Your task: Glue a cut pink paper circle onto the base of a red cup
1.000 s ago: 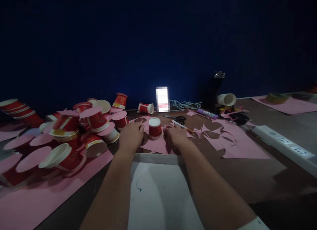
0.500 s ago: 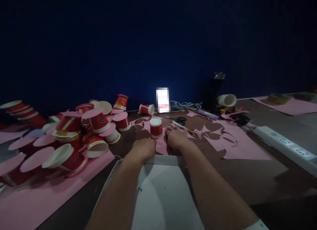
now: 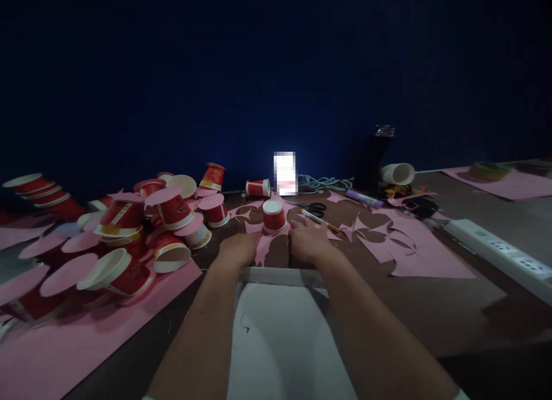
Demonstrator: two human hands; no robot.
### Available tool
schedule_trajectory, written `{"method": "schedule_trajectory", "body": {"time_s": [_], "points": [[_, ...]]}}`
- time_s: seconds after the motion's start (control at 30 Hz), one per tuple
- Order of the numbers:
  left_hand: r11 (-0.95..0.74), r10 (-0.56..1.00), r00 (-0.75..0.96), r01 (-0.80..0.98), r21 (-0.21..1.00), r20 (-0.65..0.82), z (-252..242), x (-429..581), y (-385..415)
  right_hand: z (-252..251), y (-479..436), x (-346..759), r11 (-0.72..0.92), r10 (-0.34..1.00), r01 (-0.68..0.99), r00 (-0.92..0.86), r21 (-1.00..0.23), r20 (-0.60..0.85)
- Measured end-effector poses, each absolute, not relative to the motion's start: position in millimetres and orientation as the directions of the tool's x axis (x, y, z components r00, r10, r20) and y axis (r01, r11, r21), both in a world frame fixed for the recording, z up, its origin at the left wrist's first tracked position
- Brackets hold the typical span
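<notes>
Both of my hands rest on a pink paper sheet with round holes cut in it, near the front of the brown table. My left hand lies closed on the paper's left part. My right hand has its fingers curled on the right part. An upside-down red paper cup stands on the paper just beyond my fingers. What the fingers pinch is hard to make out in the dim light.
A heap of red cups and pink paper discs lies at the left on a long pink sheet. Scissors, a pen, pink scraps, a power strip, a lit phone and a white board surround my hands.
My left hand drew back from beside the cup to the paper's near edge. The pink paper shifted and folded under my hands. The cup now stands slightly farther away.
</notes>
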State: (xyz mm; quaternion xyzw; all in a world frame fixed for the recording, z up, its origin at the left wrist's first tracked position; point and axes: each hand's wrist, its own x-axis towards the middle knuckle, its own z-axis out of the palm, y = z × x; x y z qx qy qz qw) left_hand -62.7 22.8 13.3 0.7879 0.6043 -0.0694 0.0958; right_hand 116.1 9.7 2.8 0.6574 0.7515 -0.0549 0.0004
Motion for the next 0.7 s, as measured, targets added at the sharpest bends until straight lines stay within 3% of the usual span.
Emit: {"method": "schedule_trajectory", "body": {"time_s": [0.27,0.43,0.7], "points": [[-0.24,0.937,0.242,0.97,0.04,-0.251,20.8,-63.1,18.0,5.6,8.0,113.5,0.151,0.983,0.984,-0.159,-0.095,-0.087],[-0.23,0.939,0.244,0.969,0.086,-0.243,21.2,-65.7,19.7,7.3,6.7,112.0,0.131,0.987,0.989,-0.137,-0.075,-0.081],[-0.048,0.99,0.025,0.984,0.171,0.136,25.1,-68.0,23.1,7.2,13.7,115.1,0.026,0.999,0.989,-0.03,-0.146,-0.028]]}}
